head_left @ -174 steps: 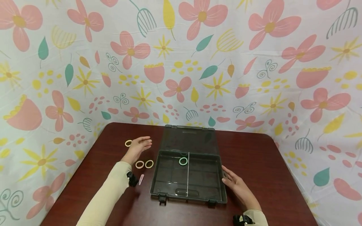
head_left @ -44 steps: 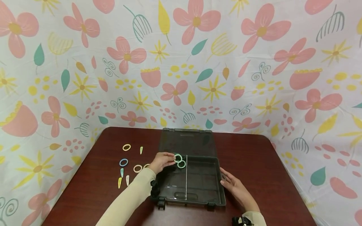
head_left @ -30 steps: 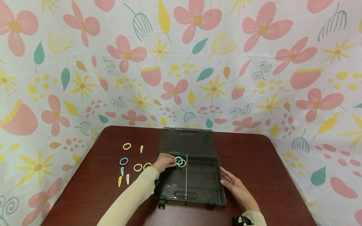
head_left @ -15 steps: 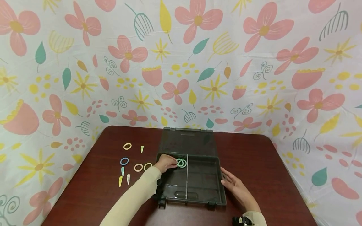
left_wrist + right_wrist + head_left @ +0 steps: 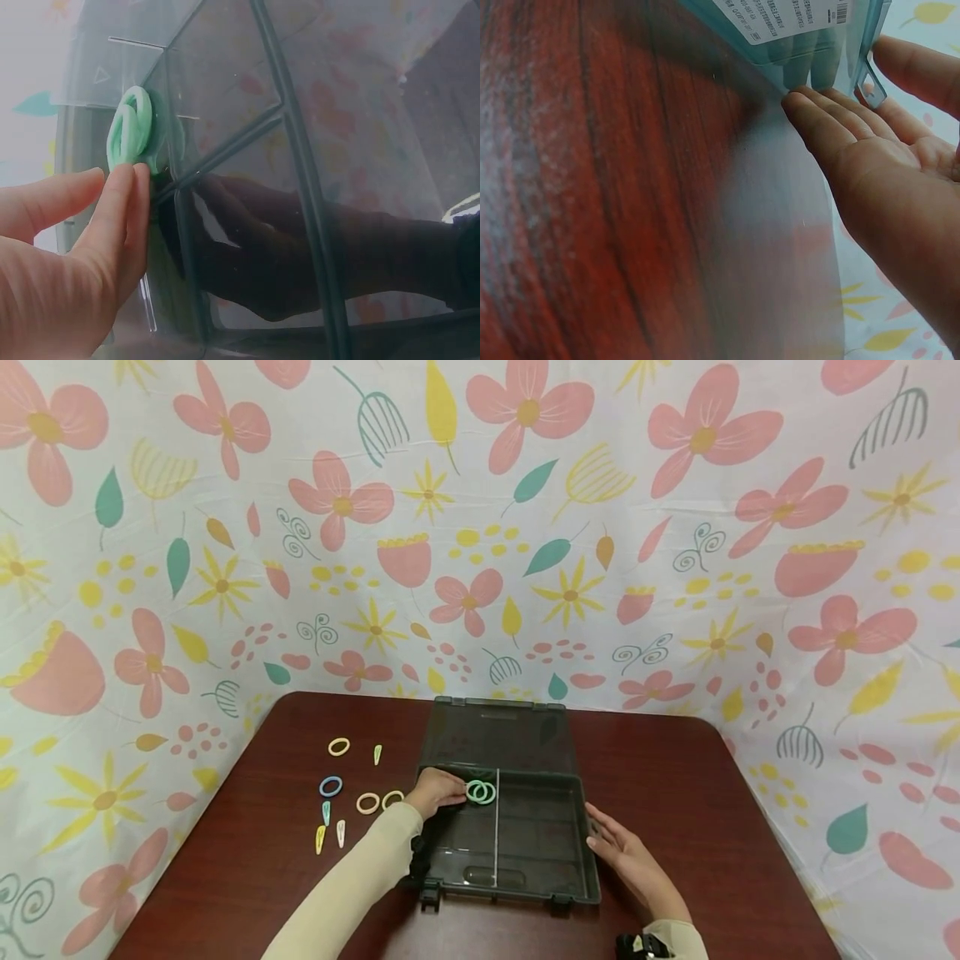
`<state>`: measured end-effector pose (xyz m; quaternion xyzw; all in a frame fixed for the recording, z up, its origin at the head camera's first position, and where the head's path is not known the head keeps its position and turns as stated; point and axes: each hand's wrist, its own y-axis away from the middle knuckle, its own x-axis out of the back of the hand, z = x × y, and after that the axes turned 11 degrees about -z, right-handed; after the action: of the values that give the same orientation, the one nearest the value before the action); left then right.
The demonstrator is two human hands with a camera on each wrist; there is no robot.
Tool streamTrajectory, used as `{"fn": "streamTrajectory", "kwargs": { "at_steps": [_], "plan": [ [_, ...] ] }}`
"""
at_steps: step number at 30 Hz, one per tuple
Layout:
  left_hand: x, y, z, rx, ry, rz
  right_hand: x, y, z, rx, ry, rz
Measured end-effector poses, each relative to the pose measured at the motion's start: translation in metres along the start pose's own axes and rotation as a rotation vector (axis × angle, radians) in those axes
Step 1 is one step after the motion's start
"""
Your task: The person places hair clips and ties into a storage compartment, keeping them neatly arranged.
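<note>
A dark see-through plastic box [image 5: 540, 852] stands open, split by a thin pale divider [image 5: 497, 835]. In its left compartment, two mint-green hair ties [image 5: 481, 792] overlap against the divider's left side. My left hand [image 5: 437, 791] reaches over the box's left wall. The left wrist view shows its straight fingertips right at the lower end of the green ties [image 5: 129, 135], with the thumb held apart. My right hand [image 5: 630, 860] rests at the right wall, its straight fingers [image 5: 825, 120] touching the box side and the thumb near a clear tab [image 5: 870, 84].
Left of the box lie a yellow hair tie [image 5: 339, 747], a blue one [image 5: 331, 787], a peach one [image 5: 367, 803] and a pale yellow one [image 5: 392, 799]. Several small snap clips, such as a yellow one [image 5: 320, 840], lie nearby. The lid [image 5: 498, 735] lies back behind.
My left hand has come from the table's left side into the box and lowered a second green hair tie onto the first. Its thumb now stands off the ties. My right hand stays put.
</note>
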<state>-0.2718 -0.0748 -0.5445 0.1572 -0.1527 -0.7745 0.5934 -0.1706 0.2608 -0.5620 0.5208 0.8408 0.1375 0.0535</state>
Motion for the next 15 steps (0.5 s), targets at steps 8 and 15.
{"fn": "streamTrajectory", "kwargs": {
  "at_steps": [8, 15],
  "plan": [
    [0.005, 0.009, 0.007, -0.04, 0.045, -0.046, 0.0, 0.001, -0.001, -0.003, -0.002, -0.001],
    [0.021, 0.023, 0.021, -0.101, 0.141, -0.093, 0.0, -0.001, -0.001, 0.002, -0.001, -0.006]
  ]
}}
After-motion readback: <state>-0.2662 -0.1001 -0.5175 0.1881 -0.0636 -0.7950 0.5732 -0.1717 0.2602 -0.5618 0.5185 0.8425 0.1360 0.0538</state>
